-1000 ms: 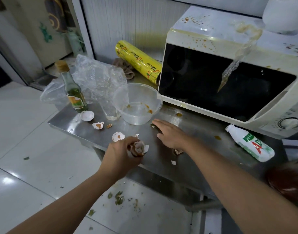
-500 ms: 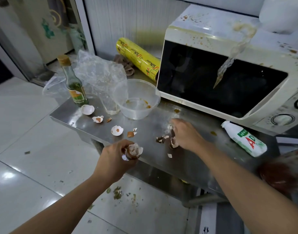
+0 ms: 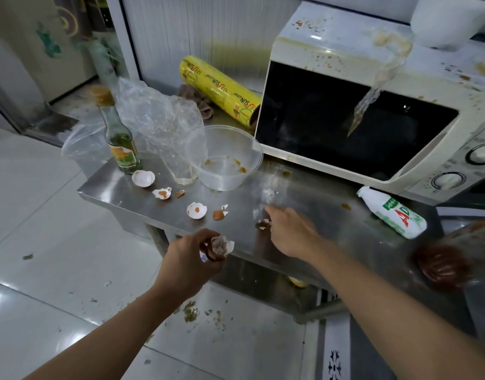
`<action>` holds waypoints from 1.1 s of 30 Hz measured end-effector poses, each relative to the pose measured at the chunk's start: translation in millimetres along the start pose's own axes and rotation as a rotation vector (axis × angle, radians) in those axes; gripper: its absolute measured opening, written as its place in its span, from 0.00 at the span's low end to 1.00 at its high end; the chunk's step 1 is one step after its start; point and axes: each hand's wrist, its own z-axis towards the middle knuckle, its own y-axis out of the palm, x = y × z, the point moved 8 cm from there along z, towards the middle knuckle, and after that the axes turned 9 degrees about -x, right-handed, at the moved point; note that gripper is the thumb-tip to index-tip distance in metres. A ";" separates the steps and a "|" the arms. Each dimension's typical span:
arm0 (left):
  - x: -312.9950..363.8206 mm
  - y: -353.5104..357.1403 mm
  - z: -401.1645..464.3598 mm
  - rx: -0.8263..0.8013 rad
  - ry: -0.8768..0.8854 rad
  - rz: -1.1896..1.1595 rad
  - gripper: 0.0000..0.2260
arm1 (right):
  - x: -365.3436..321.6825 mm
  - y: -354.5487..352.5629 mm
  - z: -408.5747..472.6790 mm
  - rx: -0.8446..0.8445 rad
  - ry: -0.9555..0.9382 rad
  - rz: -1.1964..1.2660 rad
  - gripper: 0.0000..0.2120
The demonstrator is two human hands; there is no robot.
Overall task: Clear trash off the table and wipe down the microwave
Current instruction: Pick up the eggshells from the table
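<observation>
Fingers (image 3: 208,244) of left hand (image 3: 192,259) curled round eggshells (image 3: 222,246), partly hidden in fist, off table (image 3: 304,204) near edge. Right hand (image 3: 289,231) blurred, fingertips at shell bit (image 3: 262,224); grip unclear. Splattered microwave (image 3: 345,78) far right.

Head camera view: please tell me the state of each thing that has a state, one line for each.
left hand: grips collected eggshells
right hand: fingers on a shell fragment
microwave: door closed, sauce-splattered
plastic bowl: upright, nearly empty
glass bottle: upright, capped
white bottle: lying down
</observation>
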 end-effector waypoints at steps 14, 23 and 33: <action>-25.9 -3.0 -9.1 -0.015 0.004 -0.011 0.21 | -41.5 17.7 -4.8 0.000 -0.050 -0.202 0.10; -28.1 9.4 -12.0 -0.062 0.026 -0.017 0.21 | 7.0 -3.1 -55.6 0.305 0.261 0.377 0.21; -29.0 32.9 -11.0 -0.100 0.026 -0.031 0.22 | 0.6 37.5 -75.0 0.186 0.349 0.340 0.19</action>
